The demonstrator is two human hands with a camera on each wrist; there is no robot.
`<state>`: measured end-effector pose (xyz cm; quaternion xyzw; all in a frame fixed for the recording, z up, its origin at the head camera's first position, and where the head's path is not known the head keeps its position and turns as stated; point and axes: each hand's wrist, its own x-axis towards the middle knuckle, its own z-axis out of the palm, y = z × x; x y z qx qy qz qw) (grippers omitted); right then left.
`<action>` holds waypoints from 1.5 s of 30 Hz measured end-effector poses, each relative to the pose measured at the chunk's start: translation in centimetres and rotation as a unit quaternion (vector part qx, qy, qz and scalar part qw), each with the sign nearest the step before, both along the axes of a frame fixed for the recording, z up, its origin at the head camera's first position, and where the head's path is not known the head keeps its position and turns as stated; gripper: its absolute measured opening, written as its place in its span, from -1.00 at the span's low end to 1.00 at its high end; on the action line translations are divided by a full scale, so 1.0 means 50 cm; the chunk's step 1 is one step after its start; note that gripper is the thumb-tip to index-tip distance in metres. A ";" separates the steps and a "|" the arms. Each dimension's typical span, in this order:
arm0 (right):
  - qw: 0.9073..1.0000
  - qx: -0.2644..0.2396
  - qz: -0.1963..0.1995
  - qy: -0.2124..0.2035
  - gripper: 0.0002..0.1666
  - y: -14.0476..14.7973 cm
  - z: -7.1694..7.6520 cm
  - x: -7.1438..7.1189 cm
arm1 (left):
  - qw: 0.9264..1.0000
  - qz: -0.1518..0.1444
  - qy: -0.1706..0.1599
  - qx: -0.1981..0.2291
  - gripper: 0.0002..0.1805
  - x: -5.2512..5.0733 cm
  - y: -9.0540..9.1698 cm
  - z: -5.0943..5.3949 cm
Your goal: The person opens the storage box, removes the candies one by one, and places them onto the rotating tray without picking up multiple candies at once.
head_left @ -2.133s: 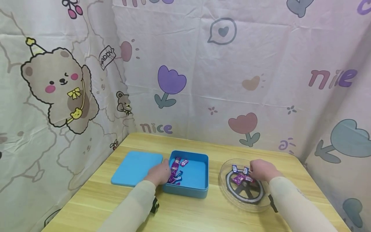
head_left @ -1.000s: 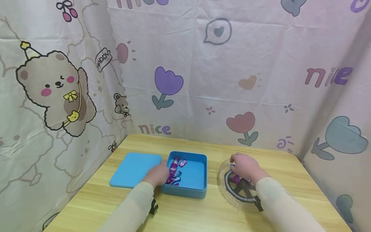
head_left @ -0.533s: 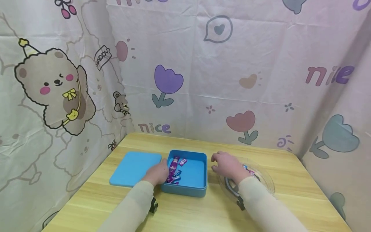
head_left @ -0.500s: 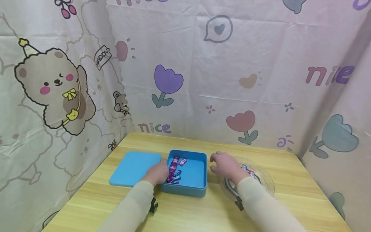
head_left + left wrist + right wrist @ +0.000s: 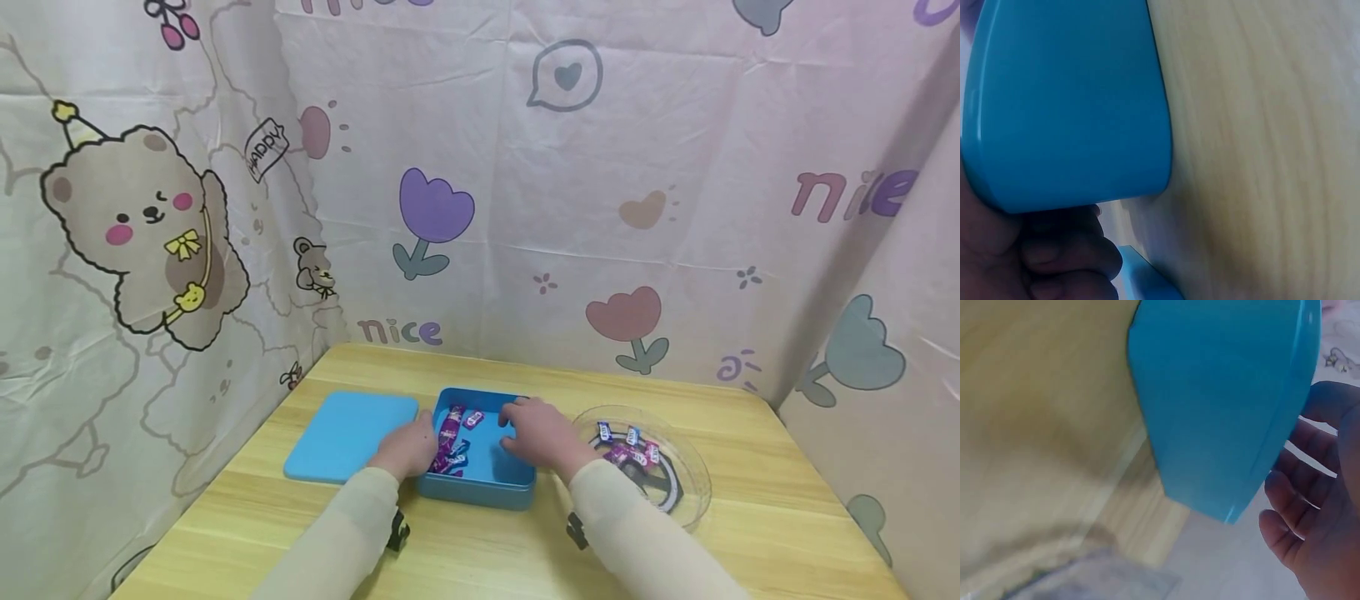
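Pale blue plastic-looking, a flat rounded panel (image 5: 345,433) lies leftmost on the wooden tabletop (image 5: 480,554). The left hand's (image 5: 408,447) grip is clamped on the left wall of an open blue square box (image 5: 476,492), where purple and blue wrapped candies (image 5: 450,427) lie. Fingers apart and no candy visible in them, the right hand (image 5: 540,433) reaches over the right wall; catching it could jolt the box. Rightmost, a clear round dish (image 5: 687,457) holds more candies; its raised rim could snag the cream sleeve (image 5: 637,521).

Head view: forward, down over surface (image 5: 480,550); my wrist views: close, tilted sideways, both sharing blue box (image 5: 1072,112).
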<state>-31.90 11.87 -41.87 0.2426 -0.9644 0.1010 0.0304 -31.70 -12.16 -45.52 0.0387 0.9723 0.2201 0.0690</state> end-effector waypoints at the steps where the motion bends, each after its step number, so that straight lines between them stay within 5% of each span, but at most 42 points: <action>1: 1.000 0.002 0.006 0.002 -0.70 -0.006 -0.001 0.000 | 1.000 0.001 -0.001 0.000 -0.39 0.001 0.000 0.001; 17: 0.997 0.008 0.068 -0.044 -0.59 -0.110 -0.023 -0.002 | 1.000 -0.010 0.012 -0.006 -0.42 -0.003 -0.007 -0.003; 25: 0.995 0.016 0.070 -0.065 -0.55 -0.144 -0.036 -0.007 | 0.999 -0.028 0.022 -0.031 -0.48 -0.013 -0.006 -0.008; 45: 0.992 0.019 0.069 -0.104 -0.63 -0.174 -0.070 -0.025 | 0.999 -0.020 0.023 -0.027 -0.51 -0.012 0.001 -0.008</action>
